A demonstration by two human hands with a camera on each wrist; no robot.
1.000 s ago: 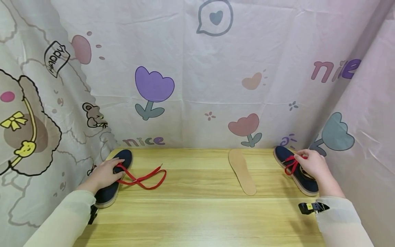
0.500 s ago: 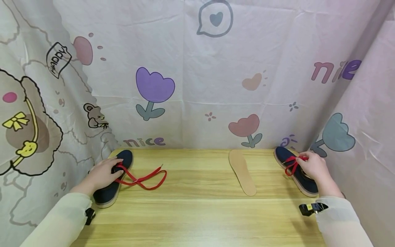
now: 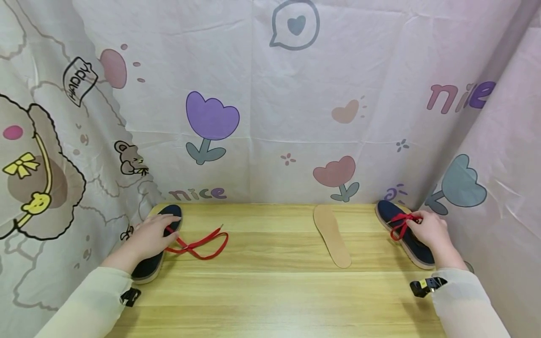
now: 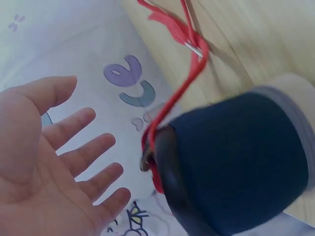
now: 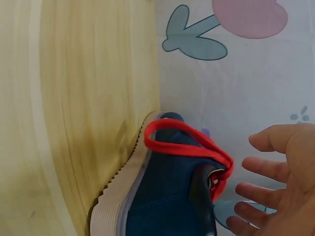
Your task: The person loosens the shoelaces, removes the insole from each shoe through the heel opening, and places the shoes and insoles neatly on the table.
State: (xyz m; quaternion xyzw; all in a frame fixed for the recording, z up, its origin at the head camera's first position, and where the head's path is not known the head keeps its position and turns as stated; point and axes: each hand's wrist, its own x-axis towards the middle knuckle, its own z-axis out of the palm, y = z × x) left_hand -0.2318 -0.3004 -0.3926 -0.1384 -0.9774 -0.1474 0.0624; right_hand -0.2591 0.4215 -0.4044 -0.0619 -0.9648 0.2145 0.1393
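Note:
At the left, a navy shoe (image 3: 148, 268) with a pale sole lies on the table. Its long red shoelace (image 3: 226, 245) trails off to the right and crosses itself. My left hand (image 3: 152, 235) hovers over this shoe, and the left wrist view shows its fingers (image 4: 87, 155) spread and holding nothing, apart from the shoe. A matching navy shoe (image 3: 385, 211) sits at the far right, its red laces (image 5: 183, 149) looped in a bow. Above its opening is my right hand (image 3: 432, 231); the right wrist view shows loosely extended fingers (image 5: 263, 194), holding nothing.
A tan insole (image 3: 331, 235) lies on the wooden table (image 3: 270, 291) between the shoes, nearer the right one. Printed curtains (image 3: 253, 178) hang along the back and both sides, close beside the shoes.
My left hand has shifted slightly right over its shoe. The right hand has drawn a little back from the bow, its fingertips now off the laces. Shoes, long lace and insole stay put.

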